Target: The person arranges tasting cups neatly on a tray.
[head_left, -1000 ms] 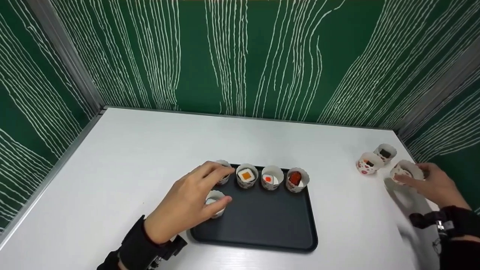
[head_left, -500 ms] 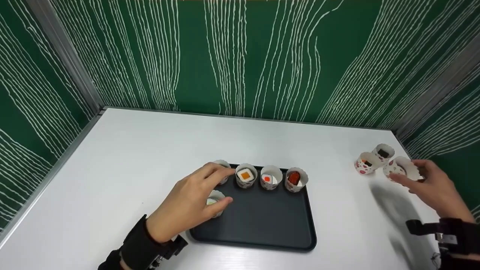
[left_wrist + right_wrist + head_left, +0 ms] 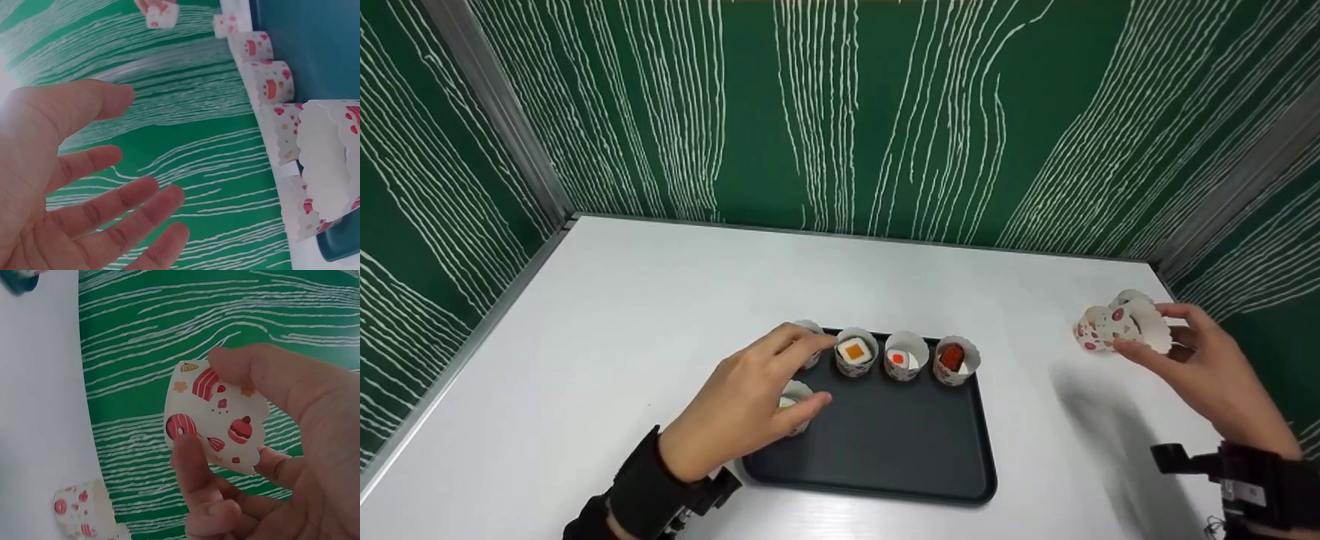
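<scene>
My right hand [image 3: 1215,367] pinches a patterned paper baking cup [image 3: 216,416] between thumb and fingers, tilted and raised over the table's right side. Whatever is inside that cup is hidden. Behind it in the head view stand two more cups, one low at the left [image 3: 1086,334] and one at the back [image 3: 1131,295]. My left hand [image 3: 746,397], fingers spread and holding nothing, hovers over the left part of a dark tray [image 3: 892,442]. Beneath its thumb is a cup [image 3: 797,391]; the fingers partly cover another cup [image 3: 811,358] in the tray's back row.
Along the tray's back edge stand a cup with an orange-centred sushi piece [image 3: 853,351], one with a red-centred piece [image 3: 897,358] and one with a reddish-brown piece [image 3: 952,357]. Green, white-lined panels [image 3: 750,112] surround the white table [image 3: 660,285].
My right hand has lifted the cup and carried it left, tipping it so its patterned side shows. It now overlaps the two standing cups. The left hand stays nearly still.
</scene>
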The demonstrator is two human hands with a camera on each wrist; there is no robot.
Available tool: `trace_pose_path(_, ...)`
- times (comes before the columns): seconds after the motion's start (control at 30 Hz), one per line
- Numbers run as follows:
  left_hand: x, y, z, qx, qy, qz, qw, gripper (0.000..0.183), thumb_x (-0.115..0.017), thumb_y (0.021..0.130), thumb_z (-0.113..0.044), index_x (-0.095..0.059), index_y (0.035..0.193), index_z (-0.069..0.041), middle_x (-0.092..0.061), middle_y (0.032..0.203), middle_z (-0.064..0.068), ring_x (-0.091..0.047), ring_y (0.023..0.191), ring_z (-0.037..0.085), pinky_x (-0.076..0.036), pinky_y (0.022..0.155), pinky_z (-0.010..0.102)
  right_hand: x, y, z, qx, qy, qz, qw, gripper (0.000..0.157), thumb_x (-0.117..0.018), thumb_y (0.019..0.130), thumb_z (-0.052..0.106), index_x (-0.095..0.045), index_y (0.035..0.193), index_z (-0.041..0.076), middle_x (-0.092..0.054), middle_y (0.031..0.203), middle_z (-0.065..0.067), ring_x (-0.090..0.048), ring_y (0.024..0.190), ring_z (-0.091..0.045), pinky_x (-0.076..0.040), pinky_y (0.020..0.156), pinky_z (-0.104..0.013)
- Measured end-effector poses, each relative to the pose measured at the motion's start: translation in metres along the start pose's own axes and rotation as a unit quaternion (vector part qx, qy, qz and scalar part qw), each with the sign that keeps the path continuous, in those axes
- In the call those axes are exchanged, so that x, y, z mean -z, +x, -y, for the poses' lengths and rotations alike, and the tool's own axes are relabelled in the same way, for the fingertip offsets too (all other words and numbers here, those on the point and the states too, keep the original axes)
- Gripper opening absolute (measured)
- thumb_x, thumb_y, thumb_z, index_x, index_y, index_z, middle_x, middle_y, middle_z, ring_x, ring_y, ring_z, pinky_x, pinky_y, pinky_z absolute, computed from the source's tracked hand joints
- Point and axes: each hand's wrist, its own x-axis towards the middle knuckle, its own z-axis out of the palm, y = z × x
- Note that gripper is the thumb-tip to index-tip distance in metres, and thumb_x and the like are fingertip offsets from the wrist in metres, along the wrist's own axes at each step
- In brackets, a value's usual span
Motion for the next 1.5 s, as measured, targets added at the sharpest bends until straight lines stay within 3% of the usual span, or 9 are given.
trace_pose_path(0.3,0.002,0.01,-0.007,-0.009,0.007,-0.004,0.9999,0.053,-0.082,0.097,-0.031,-0.062,0.146,-0.022,-0.067,0.129,-0.002,-0.067,0.099,0.01,-0.061,0.083,0.032,-0.007,-0.006,0.025,0.032,0.029,0.017,0.999,0.069,-0.077,0.1,0.04,-0.041,0.151,0.01,-0.058,0.139,-0.017,-0.062,0.093,0.011,-0.056,0.072,-0.019)
trace_pose_path(0.57,0.004,0.018,-0.013,-0.034,0.002,-0.026,0.9991,0.053,-0.082,0.097,-0.032,-0.063,0.145,-0.018,-0.067,0.128,0.001,-0.07,0.102,0.012,-0.061,0.083,0.036,-0.016,-0.01,0.043,0.076,0.088,0.031,0.993,0.052,-0.077,0.102,0.024,-0.048,0.144,0.018,-0.066,0.118,0.016,-0.072,0.096,0.001,-0.056,0.076,-0.02)
trace_pose_path(1.07,-0.001,0.03,-0.023,-0.046,-0.023,-0.023,0.9984,0.057,-0.081,0.098,-0.031,-0.061,0.149,-0.015,-0.069,0.127,0.002,-0.073,0.11,0.014,-0.062,0.088,0.037,-0.041,-0.017,0.077,0.111,0.091,0.059,0.988,0.061,-0.079,0.1,0.025,-0.047,0.15,0.014,-0.07,0.12,0.007,-0.074,0.097,-0.008,-0.06,0.078,-0.023)
trace_pose_path(1.27,-0.006,0.029,-0.023,-0.04,-0.026,-0.013,0.9988,0.056,-0.081,0.098,-0.031,-0.061,0.148,-0.016,-0.07,0.128,0.003,-0.072,0.113,0.017,-0.061,0.093,0.04,-0.056,-0.023,0.096,0.149,0.118,0.08,0.979,0.057,-0.081,0.098,0.02,-0.051,0.146,0.012,-0.074,0.119,0.0,-0.077,0.095,-0.013,-0.062,0.078,-0.026)
trace_pose_path(1.5,-0.012,0.03,-0.022,-0.043,-0.033,-0.01,0.9985,0.058,-0.082,0.097,-0.029,-0.06,0.149,-0.015,-0.071,0.126,0.003,-0.072,0.114,0.019,-0.061,0.094,0.04,-0.072,-0.028,0.115,0.161,0.131,0.113,0.972,0.056,-0.082,0.097,0.023,-0.053,0.145,0.016,-0.073,0.125,-0.006,-0.076,0.099,-0.014,-0.06,0.08,-0.026)
